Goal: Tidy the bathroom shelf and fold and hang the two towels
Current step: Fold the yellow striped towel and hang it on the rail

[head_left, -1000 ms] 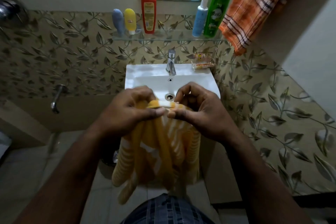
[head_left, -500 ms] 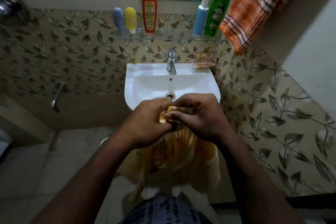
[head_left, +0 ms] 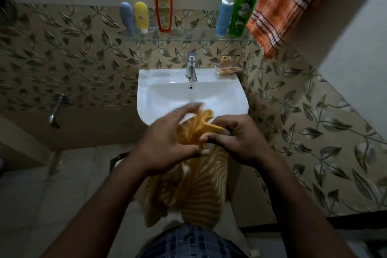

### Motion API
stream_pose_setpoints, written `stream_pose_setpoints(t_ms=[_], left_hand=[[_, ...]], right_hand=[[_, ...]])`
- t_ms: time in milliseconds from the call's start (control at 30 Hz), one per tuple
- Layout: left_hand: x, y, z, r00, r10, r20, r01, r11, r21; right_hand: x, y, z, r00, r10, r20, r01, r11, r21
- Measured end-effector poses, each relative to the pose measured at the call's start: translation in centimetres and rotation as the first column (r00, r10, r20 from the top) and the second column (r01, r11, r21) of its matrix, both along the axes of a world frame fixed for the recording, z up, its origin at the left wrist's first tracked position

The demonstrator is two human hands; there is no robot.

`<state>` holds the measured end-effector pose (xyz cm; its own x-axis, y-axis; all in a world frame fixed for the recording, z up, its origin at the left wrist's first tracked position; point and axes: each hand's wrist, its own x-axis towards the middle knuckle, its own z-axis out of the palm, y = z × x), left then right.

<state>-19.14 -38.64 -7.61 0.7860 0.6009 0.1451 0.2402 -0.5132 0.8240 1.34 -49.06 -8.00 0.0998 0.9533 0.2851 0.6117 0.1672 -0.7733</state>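
A yellow-and-white striped cloth towel [head_left: 201, 190] hangs bunched and unfolded in the near middle, in front of the basin. Its top is gathered into a crumpled knot, pinched by the right hand [head_left: 236, 140], with the blurred, spread fingers of the left hand [head_left: 167, 142] against it. An orange checked cloth towel with dark and white stripes [head_left: 280, 6] hangs flat at far right, its lower corner beside the right end of the clear glass wall shelf [head_left: 188, 36]. On the shelf stand, left to right, a grey-blue tube [head_left: 127, 18], a yellow tube [head_left: 141, 15] and a tall red bottle [head_left: 163, 4] close together. Well apart to the right stand a blue-and-white pump bottle [head_left: 225, 12] and a green pump bottle [head_left: 244, 6].
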Motion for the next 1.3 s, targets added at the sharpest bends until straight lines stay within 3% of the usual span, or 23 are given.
stream_pose_setpoints(t_ms=[67,133,233,333,433,500,567,667,733,833,933,1000,1133,1200,1233,1300], left_hand=[[1.4,-0.9,-0.1,0.997,-0.068,0.041,0.065,0.995,0.073],[1.3,-0.6,0.0,0.994,0.04,0.102,-0.05,0.994,0.097],[-0.5,1.5,0.4,0.942,0.256,0.216,-0.236,0.965,-0.116],[-1.8,2.5,0.8,0.904,0.357,0.235,-0.301,0.922,-0.246],[-1.4,1.1,0.9,0.947,0.263,0.185,-0.226,0.953,-0.202],[-1.0,0.2,0.8,0.96,0.147,0.237,-0.068,0.947,-0.315],[-0.2,-0.3,0.9,0.974,0.045,0.22,0.053,0.906,-0.42],[1.0,-0.9,0.2,0.994,-0.038,0.102,0.066,0.956,-0.287],[1.2,-1.1,-0.3,0.995,0.06,0.078,-0.044,0.98,-0.195],[0.4,0.1,-0.7,0.956,0.244,0.16,-0.208,0.955,-0.213],[-0.5,0.9,-0.4,0.939,0.271,0.21,-0.203,0.933,-0.296],[-0.3,0.5,-0.3,0.953,0.242,0.182,-0.195,0.95,-0.243],[-0.2,0.1,-0.8,0.88,0.41,0.239,-0.326,0.889,-0.322],[-0.4,0.4,-0.9,0.876,0.411,0.252,-0.304,0.876,-0.374],[-0.5,0.3,-0.9,0.888,0.378,0.262,-0.256,0.88,-0.4],[-0.3,-0.3,-0.6,0.914,0.308,0.263,-0.163,0.874,-0.458]], right_hand=[[-0.8,0.5,1.6,0.997,-0.013,0.07,0.006,0.996,0.09],[0.2,0.5,2.0,0.997,-0.05,0.066,0.046,0.997,0.061],[2.9,-0.9,0.2,0.997,-0.018,0.071,0.033,0.977,-0.209],[4.1,-2.6,-0.7,0.998,-0.063,-0.006,0.06,0.976,-0.209],[3.0,-1.9,-0.1,0.97,-0.112,-0.214,0.09,0.99,-0.112],[1.2,-0.8,0.2,0.959,-0.092,-0.268,0.067,0.993,-0.098],[-0.3,-0.2,0.4,0.983,-0.063,-0.173,0.057,0.998,-0.037],[-1.5,0.5,1.1,0.998,-0.058,-0.023,0.059,0.996,0.068],[-1.2,0.7,1.3,0.995,-0.096,-0.019,0.097,0.992,0.081],[0.5,0.0,0.5,0.993,-0.102,-0.051,0.098,0.992,-0.078],[2.0,-1.5,-0.2,0.983,-0.126,-0.134,0.108,0.985,-0.136],[2.5,-1.5,-0.1,0.97,-0.164,-0.18,0.147,0.983,-0.107],[2.3,-0.4,0.2,0.954,-0.26,-0.147,0.247,0.964,-0.102],[2.4,-0.1,0.2,0.889,-0.376,-0.262,0.369,0.926,-0.077],[2.2,0.1,0.2,0.81,-0.402,-0.426,0.4,0.911,-0.1],[0.8,0.8,0.6,0.465,-0.336,-0.819,0.313,0.928,-0.203]])
